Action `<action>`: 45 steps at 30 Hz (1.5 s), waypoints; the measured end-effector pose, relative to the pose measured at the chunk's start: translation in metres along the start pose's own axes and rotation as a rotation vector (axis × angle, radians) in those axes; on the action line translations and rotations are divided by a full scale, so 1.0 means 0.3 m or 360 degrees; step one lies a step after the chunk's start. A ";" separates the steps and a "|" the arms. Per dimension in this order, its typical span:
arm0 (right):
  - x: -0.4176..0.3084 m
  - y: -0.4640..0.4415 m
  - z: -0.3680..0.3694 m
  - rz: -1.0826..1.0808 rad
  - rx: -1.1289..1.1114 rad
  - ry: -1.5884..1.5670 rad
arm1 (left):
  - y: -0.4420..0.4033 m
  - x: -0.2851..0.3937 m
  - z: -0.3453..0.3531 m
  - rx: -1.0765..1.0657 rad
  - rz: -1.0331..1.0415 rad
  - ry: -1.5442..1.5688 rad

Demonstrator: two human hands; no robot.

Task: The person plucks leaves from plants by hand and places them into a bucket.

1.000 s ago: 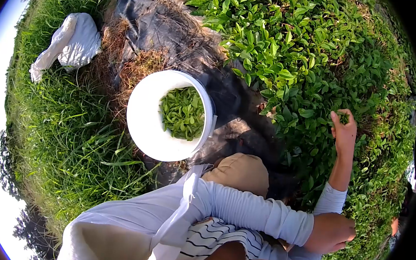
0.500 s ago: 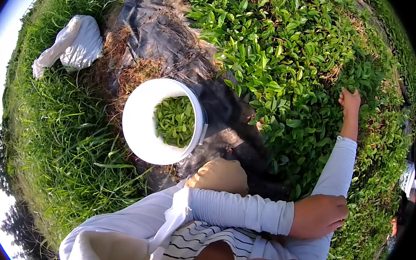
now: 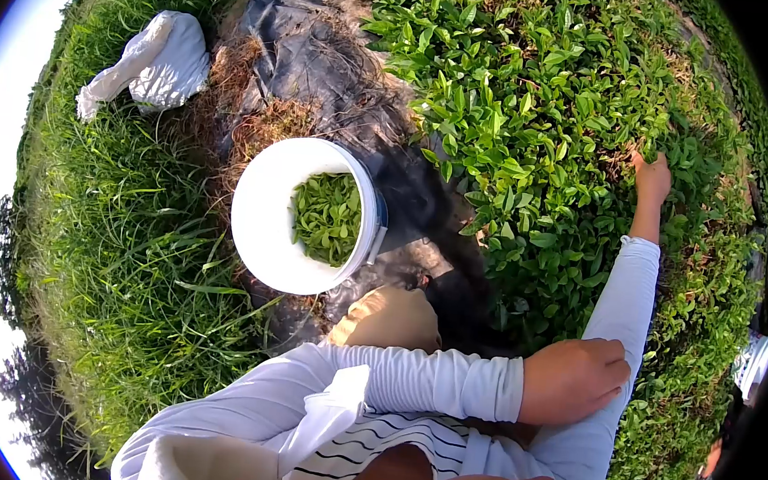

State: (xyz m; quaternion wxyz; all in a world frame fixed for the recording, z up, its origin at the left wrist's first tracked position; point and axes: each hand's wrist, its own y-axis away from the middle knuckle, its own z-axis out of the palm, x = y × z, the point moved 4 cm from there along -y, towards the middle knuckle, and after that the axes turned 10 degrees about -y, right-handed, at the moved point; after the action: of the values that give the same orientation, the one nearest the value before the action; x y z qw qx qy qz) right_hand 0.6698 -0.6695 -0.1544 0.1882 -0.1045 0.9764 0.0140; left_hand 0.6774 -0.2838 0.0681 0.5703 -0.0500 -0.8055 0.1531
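Observation:
My right hand reaches out into the tea bushes, its fingers drawn together around a green leaf at the tips. Leaves hide part of those fingertips. Closer to my body, my left hand is curled closed just over my right forearm sleeve. Whatever it may hold is hidden inside the fingers. To the left of the bushes stands a white bucket, with picked green leaves lying in it. Neither hand touches the bucket.
Dark ground sheeting runs between the bushes and tall grass. A white sack lies on the grass. My tan-covered knee is beside the bucket. Another white bucket shows at the right edge, near part of a person.
My right hand has dipped among the leaves, and its fingers have come together. My left hand stays closed and has shifted slightly left. The whole view has moved a little.

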 end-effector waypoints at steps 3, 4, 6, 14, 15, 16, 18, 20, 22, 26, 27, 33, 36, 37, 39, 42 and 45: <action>0.057 0.012 0.002 0.0071 0.0024 -0.0382 | 0.001 -0.007 0.002 0.0007 -0.0002 0.0016; 0.031 0.093 -0.033 0.0384 -0.0084 -0.0855 | 0.003 -0.009 0.004 0.0000 -0.0007 0.0037; -0.038 0.199 -0.083 0.0534 -0.0194 -0.1614 | 0.010 0.001 0.020 -0.0010 0.0017 -0.0036; -0.207 0.206 0.031 0.0225 -0.0464 -0.1641 | -0.002 -0.011 0.014 0.0029 0.0039 -0.0031; -0.250 0.194 0.037 0.0187 -0.0416 -0.1567 | -0.002 -0.014 0.003 0.0048 0.0039 -0.0011; -0.277 0.168 0.038 0.0123 -0.0365 -0.1418 | -0.003 -0.017 0.000 0.0038 -0.0001 -0.0002; -0.336 0.081 0.041 0.0100 -0.0455 -0.1026 | -0.016 -0.015 -0.039 0.0142 0.0017 -0.0033; -0.312 0.032 0.069 0.0074 -0.0375 -0.0942 | -0.019 -0.020 -0.058 0.0238 0.0010 0.0014; -0.267 0.036 0.093 0.0131 -0.0219 -0.1327 | -0.012 -0.023 -0.063 0.0230 0.0021 0.0059; -0.241 0.266 0.043 0.0554 -0.0512 -0.2465 | 0.010 -0.014 -0.035 0.0124 0.0059 -0.0027; -0.245 0.308 0.024 0.0527 -0.0530 -0.2453 | 0.018 -0.020 -0.044 0.0096 0.0029 -0.0011; -0.401 0.242 0.072 0.0052 -0.0355 -0.1647 | 0.015 -0.023 -0.061 0.0072 -0.0027 0.0112; -0.498 0.252 0.080 -0.0192 -0.0570 -0.1790 | 0.019 -0.017 -0.068 0.0052 -0.0019 0.0131; -0.490 0.254 0.092 -0.0043 -0.0629 -0.1854 | 0.019 -0.017 -0.071 0.0059 -0.0001 0.0126; -0.447 0.275 0.105 0.0259 -0.0745 -0.1966 | 0.021 -0.016 -0.075 0.0041 -0.0013 0.0120; -0.385 0.316 0.031 0.0431 -0.0718 -0.2609 | 0.014 -0.024 -0.096 0.0090 0.0032 0.0092; -0.377 0.276 -0.025 0.0431 -0.0549 -0.2281 | 0.021 -0.014 -0.093 0.0069 0.0015 0.0124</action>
State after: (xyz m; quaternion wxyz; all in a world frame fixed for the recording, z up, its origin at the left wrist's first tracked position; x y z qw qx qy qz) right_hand 0.7522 -0.5665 -0.1064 0.7556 0.0233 0.6030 0.2547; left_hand 0.7042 -0.2735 0.0709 0.6015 -0.0475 -0.7789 0.1712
